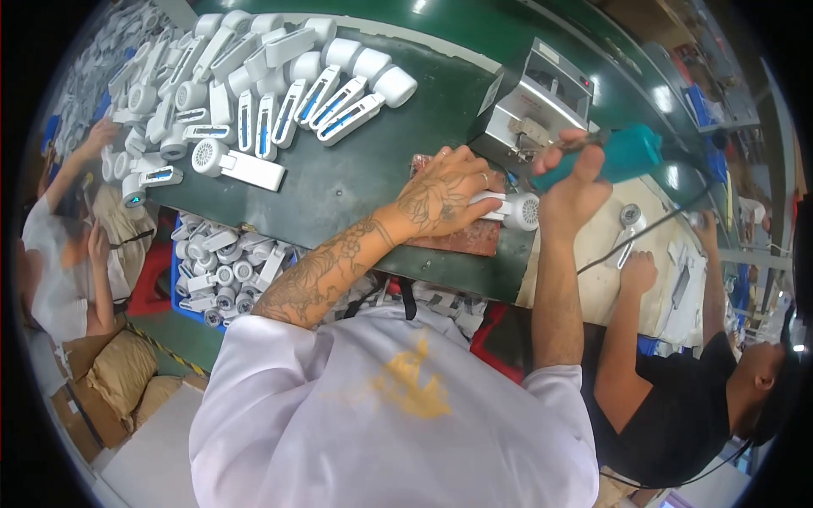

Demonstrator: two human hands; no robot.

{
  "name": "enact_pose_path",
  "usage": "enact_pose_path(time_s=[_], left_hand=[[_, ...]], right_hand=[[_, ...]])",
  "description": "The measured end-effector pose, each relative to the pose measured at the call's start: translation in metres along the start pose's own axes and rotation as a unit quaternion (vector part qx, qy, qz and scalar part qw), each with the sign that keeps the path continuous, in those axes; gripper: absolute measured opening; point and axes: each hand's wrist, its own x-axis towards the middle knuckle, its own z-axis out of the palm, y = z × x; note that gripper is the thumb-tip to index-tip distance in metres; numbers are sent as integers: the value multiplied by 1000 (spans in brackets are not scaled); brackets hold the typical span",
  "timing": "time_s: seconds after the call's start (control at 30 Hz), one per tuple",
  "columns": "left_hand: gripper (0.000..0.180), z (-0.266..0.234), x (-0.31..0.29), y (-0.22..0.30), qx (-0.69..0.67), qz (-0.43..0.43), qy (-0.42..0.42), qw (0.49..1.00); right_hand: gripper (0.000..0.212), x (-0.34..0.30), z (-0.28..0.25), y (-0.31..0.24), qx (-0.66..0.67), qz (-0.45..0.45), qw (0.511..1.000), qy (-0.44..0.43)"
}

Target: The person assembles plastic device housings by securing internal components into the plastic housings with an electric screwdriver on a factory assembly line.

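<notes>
My left hand (453, 190) is closed over a white handheld fan (521, 212), its fingers wrapped round the handle. Most of that handle is hidden; the round grilled head sticks out to the right. Beneath lies a reddish-brown block (461, 240) on the green bench. Just above the fan's head, my right hand (576, 182) grips a teal electric screwdriver (631, 157), which is tilted and a little blurred. Its tip cannot be made out clearly.
Many white fans (339, 102) cover the bench's left and far side, several with blue strips inside open handles. A metal box machine (542, 102) stands beyond my hands. A blue crate (179, 288) holds more fans. Co-workers sit left and right; a black cord (644, 233) crosses the right side.
</notes>
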Motion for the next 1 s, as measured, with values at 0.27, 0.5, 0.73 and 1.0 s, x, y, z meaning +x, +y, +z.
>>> enact_pose_path(time_s=[0.27, 0.5, 0.73, 1.0], left_hand=[[30, -1, 1, 1, -4, -10, -11, 1000], [26, 2, 1, 2, 7, -4, -3, 1000], [27, -2, 2, 4, 3, -30, -44, 999], [23, -1, -1, 1, 6, -9, -27, 1000]], right_hand=[[49, -12, -4, 9, 46, -17, 998, -27], [42, -17, -4, 17, 62, 6, 997, -37], [41, -17, -4, 20, 74, 10, 997, -26], [49, 19, 3, 10, 48, -78, 996, 5]])
